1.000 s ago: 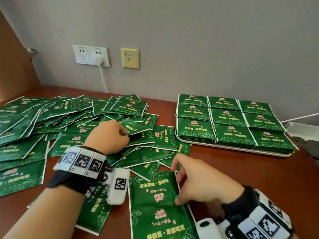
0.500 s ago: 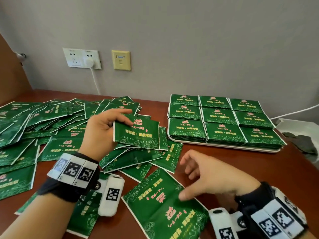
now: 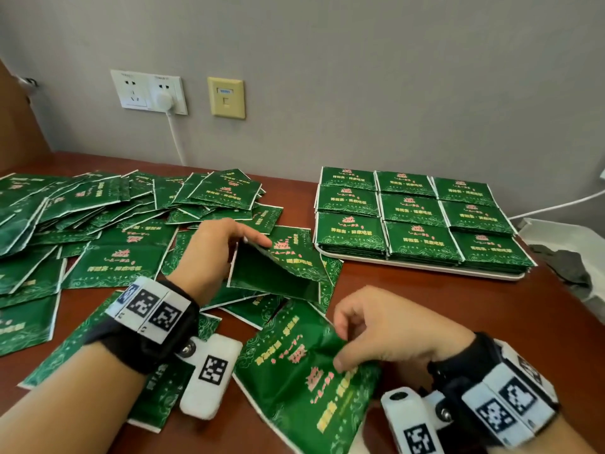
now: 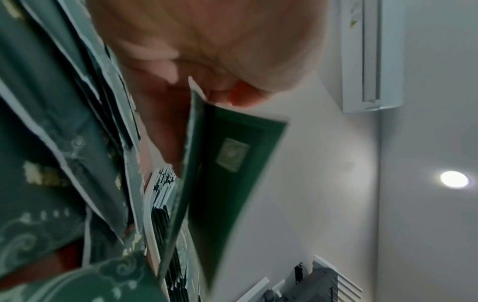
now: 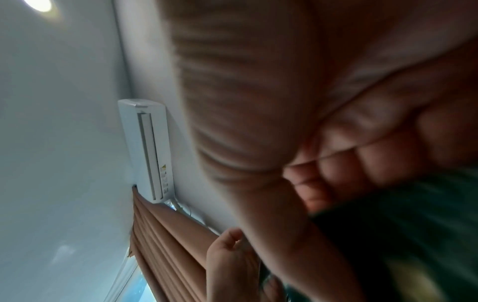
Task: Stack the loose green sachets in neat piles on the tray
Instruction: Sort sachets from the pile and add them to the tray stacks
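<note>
Left hand (image 3: 209, 253) tipped pinched sachet (image 3: 278, 273) edge-up; right hand (image 3: 386, 329) now pinches near sachet (image 3: 304, 365) edge.

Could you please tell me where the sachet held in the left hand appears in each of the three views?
Head: sachet at centre, lifted, pinched by the left hand.
Left wrist: sachet at centre, hanging edge-on below the fingertips.
Right wrist: not identifiable; blurred.
Shared landmark: the stacked tray.
</note>
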Motion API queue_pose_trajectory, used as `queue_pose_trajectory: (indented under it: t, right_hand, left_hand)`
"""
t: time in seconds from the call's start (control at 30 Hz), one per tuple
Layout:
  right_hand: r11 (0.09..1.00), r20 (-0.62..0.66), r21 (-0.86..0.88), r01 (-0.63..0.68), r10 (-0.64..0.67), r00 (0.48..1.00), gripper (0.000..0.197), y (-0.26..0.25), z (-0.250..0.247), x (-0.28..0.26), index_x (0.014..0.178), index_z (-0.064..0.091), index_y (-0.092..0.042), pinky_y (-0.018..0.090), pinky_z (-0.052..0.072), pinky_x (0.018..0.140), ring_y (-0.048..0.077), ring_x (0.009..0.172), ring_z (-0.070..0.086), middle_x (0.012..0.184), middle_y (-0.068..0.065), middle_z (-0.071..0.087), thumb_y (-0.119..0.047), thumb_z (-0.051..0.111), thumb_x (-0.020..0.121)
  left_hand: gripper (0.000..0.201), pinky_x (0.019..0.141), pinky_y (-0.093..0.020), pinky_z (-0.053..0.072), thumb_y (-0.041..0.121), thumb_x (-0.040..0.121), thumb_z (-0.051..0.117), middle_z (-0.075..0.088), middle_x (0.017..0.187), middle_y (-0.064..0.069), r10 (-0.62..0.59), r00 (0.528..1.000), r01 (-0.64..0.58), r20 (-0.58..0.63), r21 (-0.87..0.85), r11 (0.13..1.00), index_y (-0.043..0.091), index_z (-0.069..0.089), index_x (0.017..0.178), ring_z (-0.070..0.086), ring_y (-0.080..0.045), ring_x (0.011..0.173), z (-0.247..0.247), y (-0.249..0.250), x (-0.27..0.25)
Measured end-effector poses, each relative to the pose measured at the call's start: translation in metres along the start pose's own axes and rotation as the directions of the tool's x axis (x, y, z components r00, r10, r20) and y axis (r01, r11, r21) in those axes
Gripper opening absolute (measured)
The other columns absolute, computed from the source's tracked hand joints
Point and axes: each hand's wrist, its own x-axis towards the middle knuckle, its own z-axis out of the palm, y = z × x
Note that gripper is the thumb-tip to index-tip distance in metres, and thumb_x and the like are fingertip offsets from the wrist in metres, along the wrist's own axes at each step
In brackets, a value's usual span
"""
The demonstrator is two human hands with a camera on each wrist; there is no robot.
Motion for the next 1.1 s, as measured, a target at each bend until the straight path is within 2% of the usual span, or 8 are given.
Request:
queue_pose_trajectory:
  t: [0.1,0.27,0.47,0.57,0.73,0.83,0.93,1.1]
  right_hand:
    - [0.89,-0.082,0.442,0.111,-0.083,0.993,0.041,0.014,-0.008,0.003,0.091,0.054,-0.018,0.041,0.055,0.073,0.028,0.082,0.069,0.091,0.016,0.072,0.012,0.077,0.075]
    - [0.587,-0.239,0.735,0.34,-0.244,0.94,0.072,0.024,-0.022,-0.001,0.132,0.055,-0.022,0.048,0.057,0.089,0.037,0.108,0.065,0.119,0.026,0.063,0.022,0.066,0.077]
    - [0.954,-0.498,0.146,0.262,-0.158,0.853,0.033,0.029,-0.031,-0.002,0.101,0.075,-0.027,0.022,0.047,0.086,0.001,0.094,0.067,0.1,-0.015,0.074,-0.001,0.079,0.081]
    - [0.966,-0.594,0.075,0.246,-0.155,0.79,0.013,0.034,-0.031,0.003,0.084,0.077,-0.033,0.029,0.045,0.079,0.01,0.085,0.061,0.09,-0.009,0.068,-0.021,0.081,0.082]
    - [0.972,-0.706,-0.022,0.236,-0.182,0.684,0.006,0.037,-0.037,0.002,0.081,0.075,-0.039,0.012,0.027,0.102,-0.002,0.137,0.03,0.145,-0.026,0.042,-0.034,0.078,0.082]
    - [0.925,-0.765,0.087,0.369,-0.175,0.62,0.004,0.04,-0.038,0.003,0.091,0.076,-0.032,0.03,0.039,0.11,0.001,0.127,0.053,0.123,-0.02,0.068,-0.031,0.073,0.088]
    - [0.867,-0.806,0.307,0.392,0.018,0.591,0.01,0.045,-0.039,0.008,0.098,0.071,-0.026,0.032,0.048,0.072,0.011,0.067,0.057,0.074,-0.007,0.063,-0.034,0.065,0.095]
    - [0.726,-0.697,0.597,0.341,0.26,0.668,0.013,0.071,-0.056,0.012,0.096,0.063,-0.027,0.027,0.044,0.067,0.019,0.1,0.057,0.109,0.004,0.067,-0.039,0.06,0.099]
  left_hand:
    - [0.034,0.056,-0.035,0.056,0.031,0.096,0.057,0.072,0.091,-0.016,-0.114,0.992,0.119,0.055,-0.099,0.988,0.011,0.078,0.079,0.067,-0.026,0.075,0.001,-0.001,0.0]
    - [0.03,0.044,-0.025,0.056,-0.01,0.086,0.065,0.066,0.099,-0.007,-0.087,0.991,0.099,0.102,-0.114,0.989,0.013,0.068,0.105,0.068,-0.017,0.069,-0.002,0.0,-0.001]
    - [0.029,0.051,-0.025,0.059,-0.012,0.087,0.063,0.071,0.093,-0.002,-0.041,0.994,0.049,0.106,-0.073,0.996,0.012,0.071,0.099,0.069,-0.016,0.069,0.0,-0.001,-0.002]
    - [0.03,0.053,-0.026,0.059,-0.01,0.088,0.063,0.071,0.097,-0.003,-0.02,0.994,0.023,0.112,-0.025,0.999,0.014,0.07,0.106,0.069,-0.017,0.071,0.002,-0.004,-0.003]
    - [0.034,0.055,-0.027,0.058,-0.008,0.09,0.063,0.07,0.104,-0.005,-0.007,0.995,0.013,0.101,-0.049,0.999,0.016,0.065,0.113,0.071,-0.017,0.076,0.006,-0.009,0.0]
    - [0.033,0.051,-0.025,0.056,-0.006,0.091,0.062,0.069,0.103,-0.004,-0.012,0.996,0.019,0.089,-0.079,0.997,0.017,0.065,0.114,0.067,-0.015,0.074,0.006,-0.011,0.0]
    - [0.032,0.043,-0.021,0.05,-0.005,0.093,0.059,0.067,0.098,-0.002,-0.012,0.997,0.021,0.077,-0.115,0.993,0.017,0.065,0.115,0.063,-0.007,0.065,0.008,-0.012,0.001]
    - [0.039,0.045,-0.023,0.054,-0.005,0.097,0.052,0.07,0.102,-0.003,-0.056,0.992,0.077,0.11,-0.196,0.978,0.024,0.066,0.119,0.065,-0.018,0.072,0.034,0.001,0.009]
